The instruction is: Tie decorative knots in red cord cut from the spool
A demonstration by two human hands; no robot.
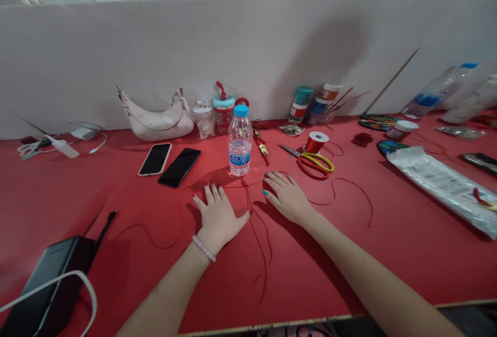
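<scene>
Palms down, left hand [218,214] spread wide, right hand [289,197] half-spread, gripping nothing, apparently steadying the cord [244,184]; the bottle [239,150], toward the surface's [229,295] far edge, seems its weight.

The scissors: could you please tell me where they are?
Right of centre in the head view, the scissors lie between the right hand and the red spool.

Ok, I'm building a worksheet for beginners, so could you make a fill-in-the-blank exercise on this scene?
1. The cord between the left hand and the right hand is coloured ____.
2. The left hand wears a beaded ____ at the wrist.
3. The water bottle has a cap coloured ____.
4. In the picture, the handbag sits to the ____ of the bottle.

Missing words: red; bracelet; blue; left.
</scene>
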